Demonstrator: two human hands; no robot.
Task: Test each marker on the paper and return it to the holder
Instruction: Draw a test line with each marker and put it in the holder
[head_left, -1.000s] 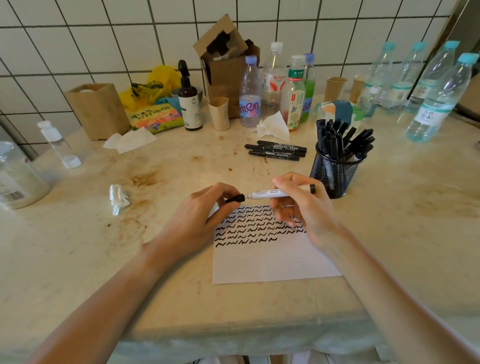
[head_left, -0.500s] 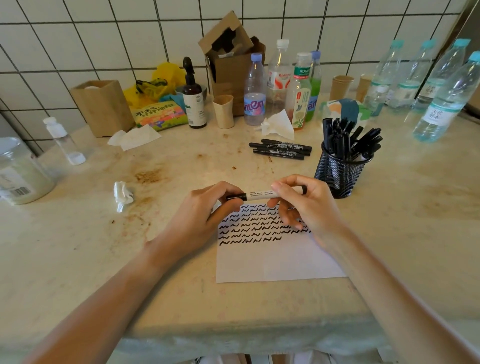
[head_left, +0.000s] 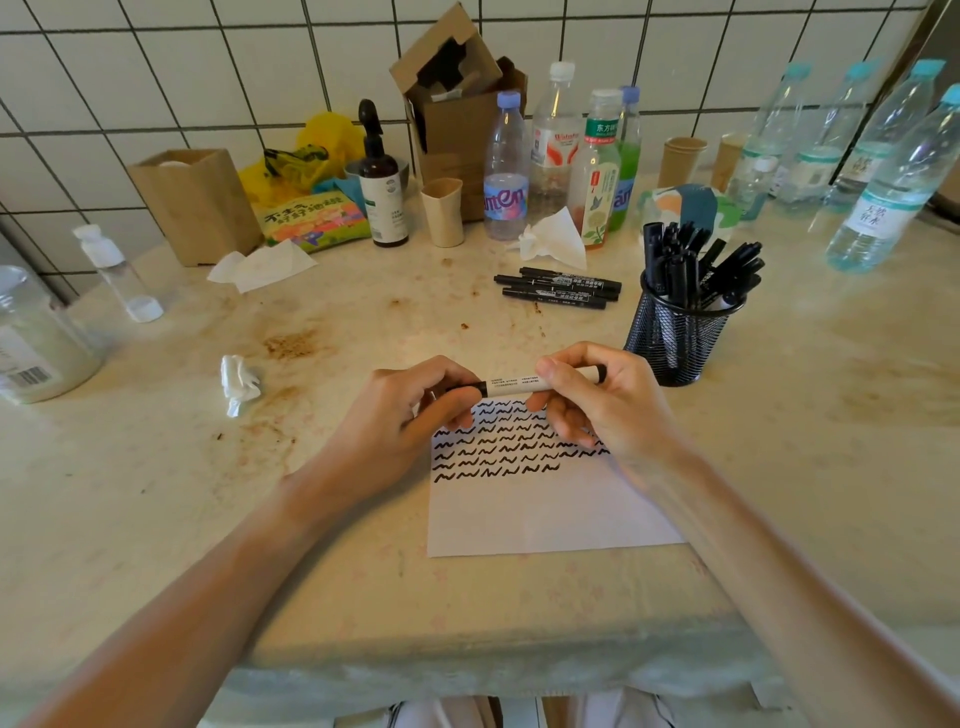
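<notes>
Both hands hold one marker (head_left: 519, 385) level above the top edge of the paper (head_left: 545, 514). The left hand (head_left: 395, 421) has its fingers curled round the black cap end; thumb and forefinger pinch it, and the cap tip is hidden inside the grip. The right hand (head_left: 608, 405) pinches the white barrel between thumb on top and fingers below; the barrel's black tail end shows just past the thumb, on the side away from the left hand. Whether the cap is fully seated cannot be told.

Below the fingers of both hands, the paper carries rows of black squiggles; the right fingers cover part of the upper rows.

The holder (head_left: 675, 338), a black mesh cup full of markers, stands upright just beyond the right knuckles. Three loose markers (head_left: 558, 288) lie side by side on the counter (head_left: 156, 467), beyond the fingertips of both hands. A crumpled tissue (head_left: 238, 382) lies well apart from the left hand, on its outer side.
</notes>
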